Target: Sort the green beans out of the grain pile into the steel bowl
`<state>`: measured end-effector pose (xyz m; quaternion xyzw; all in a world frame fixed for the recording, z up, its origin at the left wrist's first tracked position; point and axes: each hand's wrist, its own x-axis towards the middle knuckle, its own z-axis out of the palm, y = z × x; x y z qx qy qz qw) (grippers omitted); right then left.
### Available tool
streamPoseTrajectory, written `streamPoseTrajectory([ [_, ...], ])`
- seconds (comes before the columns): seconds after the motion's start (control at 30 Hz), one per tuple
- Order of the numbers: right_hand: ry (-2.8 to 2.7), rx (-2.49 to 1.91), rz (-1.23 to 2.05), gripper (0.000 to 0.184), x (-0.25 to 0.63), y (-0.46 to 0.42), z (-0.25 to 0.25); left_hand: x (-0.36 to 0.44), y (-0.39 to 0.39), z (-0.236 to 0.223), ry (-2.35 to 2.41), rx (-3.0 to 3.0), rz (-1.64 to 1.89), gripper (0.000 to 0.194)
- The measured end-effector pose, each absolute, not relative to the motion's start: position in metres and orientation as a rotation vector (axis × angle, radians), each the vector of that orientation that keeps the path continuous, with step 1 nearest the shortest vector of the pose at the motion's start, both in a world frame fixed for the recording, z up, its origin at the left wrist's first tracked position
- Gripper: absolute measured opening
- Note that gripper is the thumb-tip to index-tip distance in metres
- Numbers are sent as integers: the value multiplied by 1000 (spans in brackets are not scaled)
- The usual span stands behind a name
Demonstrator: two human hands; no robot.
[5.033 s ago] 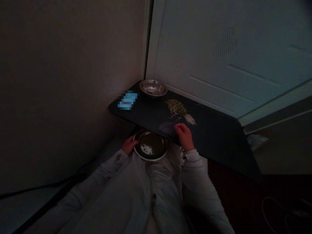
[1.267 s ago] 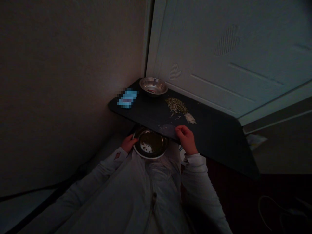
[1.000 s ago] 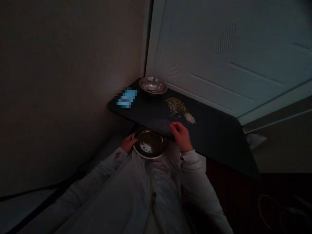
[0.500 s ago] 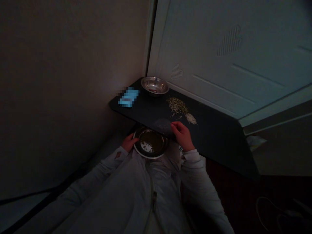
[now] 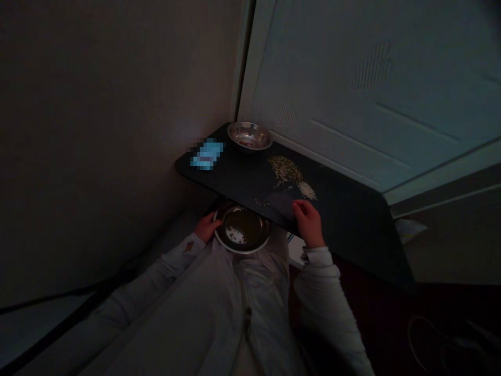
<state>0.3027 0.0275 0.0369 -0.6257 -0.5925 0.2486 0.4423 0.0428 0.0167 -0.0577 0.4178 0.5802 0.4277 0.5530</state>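
Observation:
My left hand (image 5: 208,228) is closed on the left rim of a metal bowl (image 5: 225,243) at my lap, partly under the table's near edge. Greenish grains (image 5: 250,225) lie in this bowl, with a bright patch of bare metal beside them. Over the table's near edge, the fingers of my right hand (image 5: 309,222) pinch a thin, dark, see-through sheet (image 5: 281,202); blur hides its exact kind. A few loose grains (image 5: 260,202) are scattered left of the sheet. Beyond it lie a heap of mixed green and pale grains (image 5: 287,169) and a small white pile (image 5: 307,190).
The dark table (image 5: 352,230) reaches from the wall corner along a white door (image 5: 332,78). A second metal bowl (image 5: 249,137) stands at the back, with a lit, pixelated phone-like screen (image 5: 207,154) left of it. A pale cable (image 5: 410,334) is at the lower right.
My right hand has moved right with the thin sheet, baring a few loose grains near the table's edge. My left hand and its bowl have barely moved.

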Motion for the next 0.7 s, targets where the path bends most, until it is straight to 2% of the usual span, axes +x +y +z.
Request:
streamPoseTrajectory([
  [0.7, -1418, -1556, 628, 21, 298, 21, 38, 42, 17, -58, 1360, 953, 1005, 39],
])
